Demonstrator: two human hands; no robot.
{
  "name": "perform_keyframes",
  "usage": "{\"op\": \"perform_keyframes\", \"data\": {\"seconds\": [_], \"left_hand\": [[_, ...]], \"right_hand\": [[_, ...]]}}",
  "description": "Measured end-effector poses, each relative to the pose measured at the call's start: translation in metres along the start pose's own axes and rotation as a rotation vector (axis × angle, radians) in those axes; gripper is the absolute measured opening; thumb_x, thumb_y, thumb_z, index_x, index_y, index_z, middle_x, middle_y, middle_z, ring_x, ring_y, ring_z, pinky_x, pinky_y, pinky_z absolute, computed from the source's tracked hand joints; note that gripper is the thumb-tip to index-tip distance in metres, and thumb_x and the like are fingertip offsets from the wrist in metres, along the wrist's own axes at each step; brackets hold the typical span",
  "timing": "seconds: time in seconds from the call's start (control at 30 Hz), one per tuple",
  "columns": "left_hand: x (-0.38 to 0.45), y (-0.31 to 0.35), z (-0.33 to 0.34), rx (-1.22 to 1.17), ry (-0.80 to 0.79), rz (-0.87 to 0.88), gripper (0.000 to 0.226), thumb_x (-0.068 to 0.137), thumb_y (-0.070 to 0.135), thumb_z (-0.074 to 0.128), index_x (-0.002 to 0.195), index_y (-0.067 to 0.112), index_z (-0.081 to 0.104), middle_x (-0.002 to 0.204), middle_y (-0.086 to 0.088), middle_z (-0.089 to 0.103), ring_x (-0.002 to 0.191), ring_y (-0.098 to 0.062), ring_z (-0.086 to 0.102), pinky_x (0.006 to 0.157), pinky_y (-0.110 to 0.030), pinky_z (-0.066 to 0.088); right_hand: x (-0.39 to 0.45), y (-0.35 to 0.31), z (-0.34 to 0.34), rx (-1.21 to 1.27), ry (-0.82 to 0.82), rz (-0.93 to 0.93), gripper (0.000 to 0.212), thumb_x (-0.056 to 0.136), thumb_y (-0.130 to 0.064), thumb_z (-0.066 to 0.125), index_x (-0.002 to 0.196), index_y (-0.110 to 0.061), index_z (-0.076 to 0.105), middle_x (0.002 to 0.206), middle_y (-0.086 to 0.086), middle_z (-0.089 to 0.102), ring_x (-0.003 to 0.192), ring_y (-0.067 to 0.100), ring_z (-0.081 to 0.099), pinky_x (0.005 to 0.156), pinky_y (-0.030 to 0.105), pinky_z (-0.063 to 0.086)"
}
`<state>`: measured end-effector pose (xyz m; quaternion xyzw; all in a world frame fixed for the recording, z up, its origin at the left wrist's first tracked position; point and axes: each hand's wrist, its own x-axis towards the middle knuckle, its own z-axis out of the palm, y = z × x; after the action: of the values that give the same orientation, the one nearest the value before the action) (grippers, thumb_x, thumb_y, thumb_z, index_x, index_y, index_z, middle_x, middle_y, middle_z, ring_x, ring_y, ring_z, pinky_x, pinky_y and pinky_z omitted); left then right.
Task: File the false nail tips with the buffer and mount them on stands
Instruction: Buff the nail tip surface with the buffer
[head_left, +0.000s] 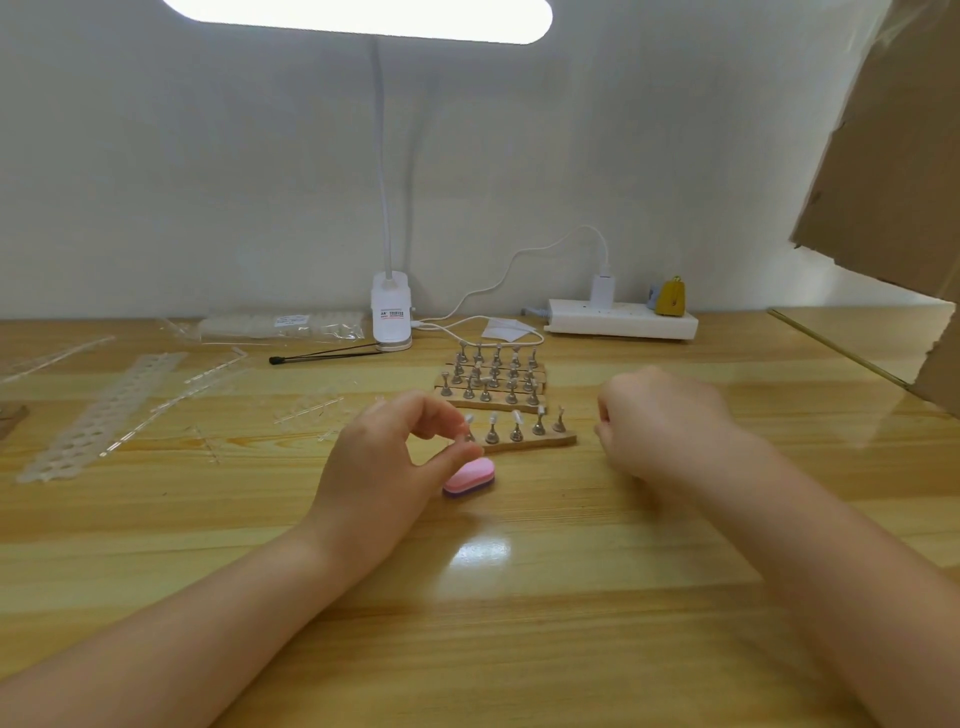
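Observation:
A pink buffer block (469, 477) lies flat on the wooden table, just right of my left hand (384, 457). A wooden strip (540, 442) in front of me carries several small metal stands, most with a clear nail tip on top. My left thumb and forefinger pinch at the leftmost stand (469, 432); whether they grip it or its tip I cannot tell. My right hand (660, 421) hovers curled to the right of the strip, and I see nothing in it. Behind, more wooden strips (491, 382) hold several bare metal stands.
A clip lamp base (392, 317) and a white power strip (623, 319) stand at the back by the wall. Clear plastic nail-tip sheets and sprues (104, 410) lie scattered at the left. A black-tipped stick (322, 356) lies near the lamp. A cardboard box (893, 171) overhangs the right.

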<state>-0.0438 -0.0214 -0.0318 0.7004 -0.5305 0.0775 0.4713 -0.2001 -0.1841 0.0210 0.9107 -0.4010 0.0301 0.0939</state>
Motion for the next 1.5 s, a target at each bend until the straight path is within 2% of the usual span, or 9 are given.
{"op": "perform_keyframes", "data": {"seconds": [0.13, 0.23, 0.33, 0.53, 0.97, 1.13, 1.27, 1.4, 1.5], "left_hand": [[-0.001, 0.002, 0.000, 0.031, 0.012, 0.034, 0.023, 0.069, 0.039, 0.078, 0.085, 0.034, 0.064, 0.083, 0.026, 0.063, 0.087, -0.002, 0.057, 0.076, -0.020, 0.043], [-0.002, 0.005, -0.001, 0.035, 0.019, 0.071, 0.025, 0.067, 0.034, 0.082, 0.084, 0.031, 0.064, 0.080, 0.023, 0.063, 0.082, -0.004, 0.058, 0.074, -0.025, 0.046], [-0.002, 0.007, -0.001, 0.034, 0.028, 0.094, 0.024, 0.068, 0.030, 0.081, 0.085, 0.029, 0.064, 0.079, 0.021, 0.063, 0.077, -0.003, 0.059, 0.072, -0.034, 0.050], [-0.002, 0.009, -0.001, 0.130, 0.038, 0.161, 0.022, 0.068, 0.037, 0.075, 0.084, 0.025, 0.065, 0.078, 0.020, 0.064, 0.071, -0.002, 0.057, 0.071, -0.036, 0.047], [-0.001, 0.005, 0.002, 0.100, 0.097, 0.210, 0.021, 0.074, 0.030, 0.078, 0.089, 0.021, 0.068, 0.078, 0.022, 0.062, 0.069, 0.000, 0.060, 0.070, -0.035, 0.052], [0.000, 0.003, 0.001, -0.058, 0.095, 0.045, 0.025, 0.070, 0.041, 0.074, 0.089, 0.026, 0.065, 0.074, 0.021, 0.066, 0.076, 0.000, 0.064, 0.066, -0.007, 0.044], [0.000, 0.005, 0.002, 0.021, 0.070, 0.030, 0.022, 0.078, 0.039, 0.072, 0.094, 0.027, 0.063, 0.076, 0.024, 0.063, 0.074, -0.003, 0.064, 0.069, -0.016, 0.046], [-0.002, 0.008, 0.004, 0.402, -0.077, 0.130, 0.046, 0.085, 0.061, 0.045, 0.106, 0.025, 0.063, 0.092, 0.016, 0.064, 0.087, -0.013, 0.059, 0.076, -0.031, 0.038], [-0.004, 0.003, 0.008, 0.384, -0.182, 0.119, 0.041, 0.087, 0.052, 0.058, 0.118, 0.025, 0.059, 0.105, 0.013, 0.065, 0.103, -0.013, 0.057, 0.088, -0.030, 0.036]], "right_hand": [[-0.011, -0.023, 0.000, 0.460, 0.166, -0.132, 0.031, 0.094, -0.041, 0.052, 0.080, -0.018, 0.066, 0.072, 0.000, 0.064, 0.064, 0.015, 0.058, 0.053, 0.032, 0.048], [-0.021, -0.043, 0.003, 0.982, -0.038, -0.179, 0.029, 0.085, -0.044, 0.063, 0.075, -0.019, 0.073, 0.074, 0.005, 0.070, 0.068, 0.018, 0.065, 0.068, 0.037, 0.054], [-0.026, -0.053, 0.008, 1.214, -0.202, -0.167, 0.022, 0.083, -0.041, 0.067, 0.078, -0.022, 0.076, 0.079, 0.004, 0.072, 0.065, 0.011, 0.061, 0.059, 0.027, 0.050], [-0.029, -0.059, 0.015, 1.418, -0.271, -0.135, 0.011, 0.086, -0.027, 0.069, 0.079, -0.020, 0.075, 0.064, -0.012, 0.071, 0.054, -0.008, 0.059, 0.046, 0.006, 0.038], [-0.020, -0.059, 0.029, 1.502, -0.194, -0.069, 0.025, 0.091, -0.030, 0.064, 0.086, -0.006, 0.068, 0.064, 0.003, 0.062, 0.049, 0.013, 0.051, 0.050, 0.024, 0.042], [-0.019, -0.057, 0.031, 1.621, -0.202, -0.155, 0.013, 0.087, -0.022, 0.069, 0.087, -0.009, 0.070, 0.066, 0.002, 0.065, 0.055, 0.021, 0.052, 0.046, 0.022, 0.043], [-0.017, -0.056, 0.034, 1.646, -0.137, -0.119, 0.008, 0.086, -0.015, 0.070, 0.082, -0.009, 0.069, 0.060, -0.006, 0.065, 0.053, 0.007, 0.055, 0.042, 0.020, 0.041], [-0.012, -0.047, 0.034, 1.759, -0.104, 0.066, 0.016, 0.083, -0.014, 0.072, 0.089, 0.000, 0.069, 0.069, 0.008, 0.060, 0.055, 0.013, 0.053, 0.042, 0.021, 0.040], [-0.009, -0.046, 0.035, 1.870, -0.139, 0.141, 0.014, 0.082, -0.009, 0.072, 0.090, 0.002, 0.068, 0.070, 0.009, 0.059, 0.051, 0.008, 0.053, 0.042, 0.018, 0.041]]}}
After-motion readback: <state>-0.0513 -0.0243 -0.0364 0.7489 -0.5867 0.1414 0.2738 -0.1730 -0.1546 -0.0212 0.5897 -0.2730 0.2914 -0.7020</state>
